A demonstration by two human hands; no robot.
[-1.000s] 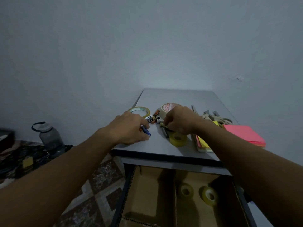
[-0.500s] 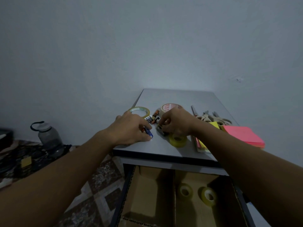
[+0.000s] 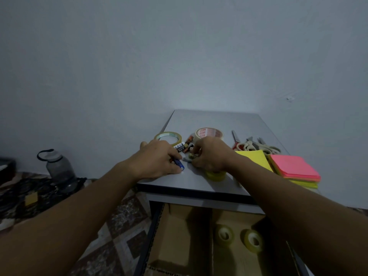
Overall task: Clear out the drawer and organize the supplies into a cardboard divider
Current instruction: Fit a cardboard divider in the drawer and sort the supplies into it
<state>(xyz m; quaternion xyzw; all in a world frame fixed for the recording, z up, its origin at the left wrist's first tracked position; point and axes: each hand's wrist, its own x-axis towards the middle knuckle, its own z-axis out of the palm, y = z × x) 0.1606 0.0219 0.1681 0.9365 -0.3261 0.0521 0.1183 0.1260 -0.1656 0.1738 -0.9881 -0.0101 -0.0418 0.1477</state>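
On the grey tabletop (image 3: 215, 120) my left hand (image 3: 159, 159) grips a blue battery (image 3: 179, 164) whose tip sticks out under the fingers. My right hand (image 3: 211, 154) curls over small batteries (image 3: 191, 155) and pinches them. More loose batteries (image 3: 184, 146) lie between the two hands. Below, the open drawer holds a cardboard divider (image 3: 179, 236); two small tape rolls (image 3: 225, 235) sit in its right compartment, and the left compartment shows bare cardboard.
A clear tape roll (image 3: 168, 136) and a wide tape roll (image 3: 209, 132) lie behind my hands, a small yellow roll (image 3: 216, 175) under my right wrist. Scissors (image 3: 253, 145) and yellow and pink sticky notes (image 3: 292, 168) fill the right side. A water bottle (image 3: 58, 168) stands on the floor.
Both hands stayed over the batteries. My right hand shifted slightly left and drew small batteries together. My left hand keeps the blue battery.
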